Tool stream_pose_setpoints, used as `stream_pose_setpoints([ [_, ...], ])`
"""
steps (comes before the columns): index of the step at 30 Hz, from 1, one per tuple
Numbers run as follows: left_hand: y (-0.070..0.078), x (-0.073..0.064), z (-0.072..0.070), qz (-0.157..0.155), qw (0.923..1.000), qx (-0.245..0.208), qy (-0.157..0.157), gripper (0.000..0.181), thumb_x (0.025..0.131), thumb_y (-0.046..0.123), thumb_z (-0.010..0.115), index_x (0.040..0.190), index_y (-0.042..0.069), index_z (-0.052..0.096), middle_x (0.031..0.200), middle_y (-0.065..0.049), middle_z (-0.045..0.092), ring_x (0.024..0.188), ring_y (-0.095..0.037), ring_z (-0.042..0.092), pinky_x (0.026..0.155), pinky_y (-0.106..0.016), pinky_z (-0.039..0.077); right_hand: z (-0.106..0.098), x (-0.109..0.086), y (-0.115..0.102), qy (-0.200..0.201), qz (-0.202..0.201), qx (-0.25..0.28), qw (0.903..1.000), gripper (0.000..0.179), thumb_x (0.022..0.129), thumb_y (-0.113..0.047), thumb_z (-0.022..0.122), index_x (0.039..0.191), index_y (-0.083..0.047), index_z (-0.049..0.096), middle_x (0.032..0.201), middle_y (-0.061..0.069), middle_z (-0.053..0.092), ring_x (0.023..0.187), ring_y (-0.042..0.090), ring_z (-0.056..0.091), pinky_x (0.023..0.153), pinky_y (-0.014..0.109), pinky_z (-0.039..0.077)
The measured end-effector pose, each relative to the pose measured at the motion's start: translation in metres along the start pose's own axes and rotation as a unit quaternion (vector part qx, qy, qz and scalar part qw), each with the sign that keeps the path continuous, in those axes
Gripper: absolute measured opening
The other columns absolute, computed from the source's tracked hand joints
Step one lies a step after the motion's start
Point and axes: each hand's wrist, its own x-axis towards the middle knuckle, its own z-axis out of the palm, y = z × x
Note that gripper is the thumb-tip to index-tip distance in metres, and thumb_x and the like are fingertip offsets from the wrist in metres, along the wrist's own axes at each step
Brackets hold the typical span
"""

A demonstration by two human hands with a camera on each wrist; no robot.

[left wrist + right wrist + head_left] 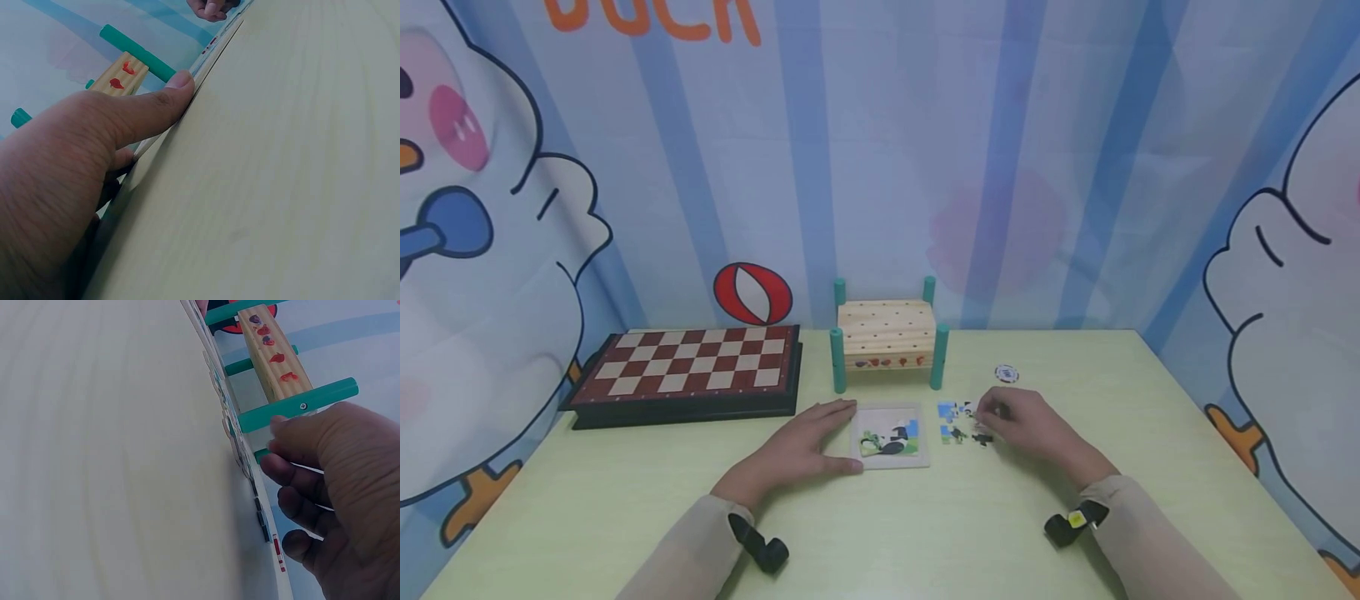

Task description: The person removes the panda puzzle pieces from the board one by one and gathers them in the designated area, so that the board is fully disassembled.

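Observation:
My left hand (805, 446) rests at the left side of a small white puzzle tray (891, 464). Its fingers lie near the tray's upper left corner, and its thumb (159, 106) stretches along the lower one. A partly filled panda picture (889, 440) covers the lower part of the tray. To the right, my right hand (1026, 423) is bent over loose jigsaw pieces (956, 412) spread on the table. Thumb and forefinger come close together there in the right wrist view, with the other fingers (300, 503) curled. Whether a piece sits between the fingertips is hidden.
Behind the tray stands a toy wooden bed (887, 333) with green posts. A red and white chessboard box (688, 371) lies at the left, and a round white and dark chip (1007, 373) lies beyond the right hand. A printed cloth (880, 167) hangs behind the table.

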Motion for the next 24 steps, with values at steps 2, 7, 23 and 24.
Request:
stream_pose_setpoints([
  [2,0.0004,0.0000,-0.0002,0.000,1.0000,0.000,0.000,0.096,0.079,0.073,0.067,0.157,0.024,0.038,0.162,0.006,0.033,0.150,-0.023,0.026,0.120,-0.051,0.026,-0.0010,-0.0004,-0.0008,0.007,0.002,0.006,1.0000,0.006,0.099,-0.023,0.066,0.099,-0.019,0.071,0.091,-0.009,0.067,0.085,0.012,0.061,0.075,0.036,0.052],
  [7,0.0010,-0.0002,-0.0006,-0.001,1.0000,0.003,-0.001,0.096,0.079,0.073,0.066,0.157,0.023,0.038,0.161,0.005,0.033,0.150,-0.023,0.026,0.120,-0.051,0.026,-0.0024,-0.0012,-0.0020,0.016,0.007,0.021,0.9996,0.006,0.100,-0.022,0.065,0.101,-0.018,0.070,0.091,-0.008,0.066,0.086,0.011,0.062,0.076,0.036,0.054],
  [23,0.0008,-0.0003,-0.0001,-0.004,1.0000,0.003,-0.004,0.096,0.079,0.073,0.066,0.157,0.024,0.038,0.162,0.006,0.032,0.150,-0.023,0.026,0.120,-0.051,0.026,-0.0019,-0.0019,-0.0008,0.030,0.001,0.020,0.9993,0.010,0.098,-0.011,0.061,0.104,-0.012,0.069,0.088,-0.006,0.067,0.077,0.011,0.059,0.070,0.033,0.051],
  [24,0.0009,-0.0003,-0.0001,-0.004,1.0000,0.003,-0.004,0.096,0.079,0.073,0.066,0.157,0.024,0.038,0.162,0.006,0.032,0.150,-0.023,0.026,0.120,-0.051,0.026,-0.0020,-0.0020,-0.0008,0.032,0.001,0.020,0.9993,0.011,0.097,-0.009,0.060,0.104,-0.012,0.069,0.087,-0.006,0.067,0.075,0.011,0.057,0.069,0.033,0.050],
])
